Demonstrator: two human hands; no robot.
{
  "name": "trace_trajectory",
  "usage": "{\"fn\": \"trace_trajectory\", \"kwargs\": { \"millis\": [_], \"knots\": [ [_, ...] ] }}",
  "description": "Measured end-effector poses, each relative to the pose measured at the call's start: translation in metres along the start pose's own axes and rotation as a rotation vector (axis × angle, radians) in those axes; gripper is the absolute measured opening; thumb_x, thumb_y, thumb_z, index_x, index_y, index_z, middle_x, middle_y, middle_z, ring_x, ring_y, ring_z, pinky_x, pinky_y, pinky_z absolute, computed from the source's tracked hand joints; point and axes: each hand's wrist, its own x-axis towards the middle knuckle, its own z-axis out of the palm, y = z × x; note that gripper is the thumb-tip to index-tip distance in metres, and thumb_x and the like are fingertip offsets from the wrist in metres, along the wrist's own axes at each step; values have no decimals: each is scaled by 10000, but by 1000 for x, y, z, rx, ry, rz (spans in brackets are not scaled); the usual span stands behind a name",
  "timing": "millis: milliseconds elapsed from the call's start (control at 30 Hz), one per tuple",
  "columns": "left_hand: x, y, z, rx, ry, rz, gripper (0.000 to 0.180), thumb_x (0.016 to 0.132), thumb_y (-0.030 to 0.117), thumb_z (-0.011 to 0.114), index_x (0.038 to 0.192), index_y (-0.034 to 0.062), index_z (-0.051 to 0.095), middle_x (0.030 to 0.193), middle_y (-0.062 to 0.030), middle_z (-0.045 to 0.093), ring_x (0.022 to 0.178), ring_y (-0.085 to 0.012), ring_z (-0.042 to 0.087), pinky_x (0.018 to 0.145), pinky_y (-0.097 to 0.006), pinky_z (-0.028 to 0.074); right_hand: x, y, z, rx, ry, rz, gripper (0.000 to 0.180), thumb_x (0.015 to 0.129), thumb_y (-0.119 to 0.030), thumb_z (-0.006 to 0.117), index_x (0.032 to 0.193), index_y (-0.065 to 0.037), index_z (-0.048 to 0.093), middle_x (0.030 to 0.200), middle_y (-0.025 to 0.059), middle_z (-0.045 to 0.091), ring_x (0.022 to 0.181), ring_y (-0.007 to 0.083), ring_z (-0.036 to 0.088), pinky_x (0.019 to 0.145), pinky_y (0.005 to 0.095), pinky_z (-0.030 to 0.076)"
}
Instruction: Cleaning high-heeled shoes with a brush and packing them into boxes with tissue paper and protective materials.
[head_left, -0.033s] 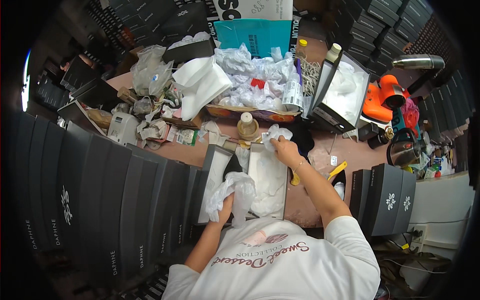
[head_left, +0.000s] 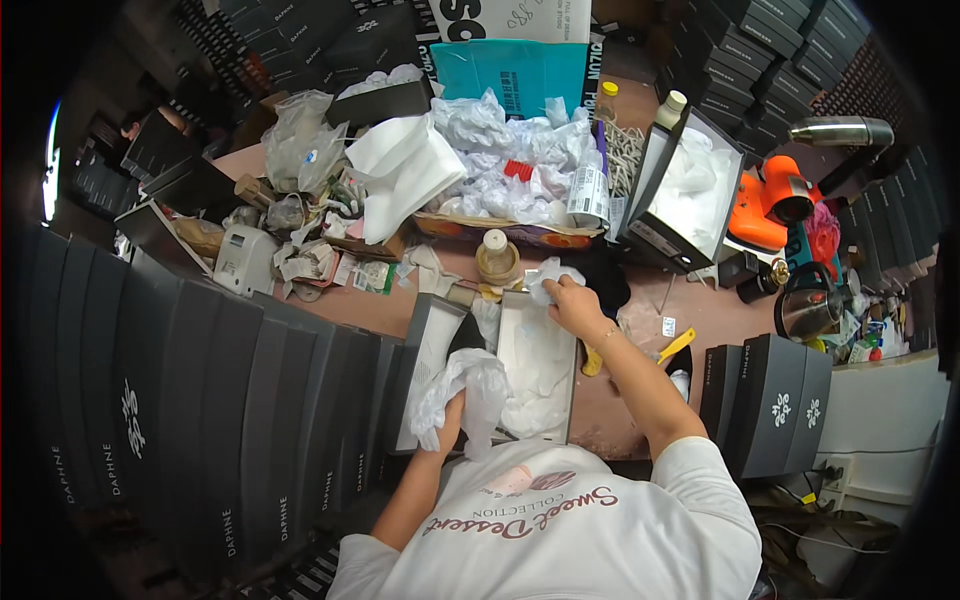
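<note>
An open shoebox [head_left: 571,400] with white tissue paper [head_left: 535,375] inside lies in front of me. Its grey-edged lid or second tray [head_left: 422,345] is to the left. My left hand [head_left: 452,418] grips a crumpled sheet of thin white wrapping paper [head_left: 470,385] that drapes over its fingers. A dark, pointed item [head_left: 466,335] shows just behind that sheet; its kind is unclear. Over the far right corner of the box, my right hand [head_left: 577,305] pinches a crumpled wad of white tissue [head_left: 550,278].
Behind the box stand a glue bottle [head_left: 496,258] and a carton of crumpled paper [head_left: 510,232]. A yellow-handled tool [head_left: 676,345] lies at right. Stacked dark shoeboxes [head_left: 190,390] line the left; more boxes [head_left: 770,400] stand right. An orange machine [head_left: 760,220] and kettle [head_left: 806,305] sit farther right.
The whole view has shifted very slightly. Both hands keep their hold on the white paper, with almost no movement.
</note>
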Motion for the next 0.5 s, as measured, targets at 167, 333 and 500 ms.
{"fn": "trace_trajectory", "kwargs": {
  "millis": [167, 333, 500],
  "knots": [
    [0, -24, -5, -153, 17, -131, 235, 895, 85, 566, 1097, -21, 623, 1049, -128, 659, 985, -207, 611, 845, -330, 470, 26, -32, -100, 250, 311, -131, 334, 795, -230, 660, 1069, -53, 590, 913, 175, 578, 779, 353, 618, 669, 432, 511],
    [22, 1, 20, -11, -87, -42, 299, 824, 24, 634, 1115, -36, 598, 1012, -114, 664, 918, -203, 635, 831, -292, 491, 132, 19, -66, -16, 75, -92, 259, 783, -194, 677, 936, 3, 605, 857, 218, 632, 817, 382, 624, 731, 440, 496],
    [28, 19, 28, -296, -132, -226, 263, 810, 6, 640, 1072, -19, 615, 957, -71, 656, 844, -115, 611, 787, -231, 490, 196, 25, -40, 4, -126, 57, 184, 784, -118, 629, 923, 0, 657, 924, 233, 661, 887, 373, 650, 764, 432, 521]
  ]
}}
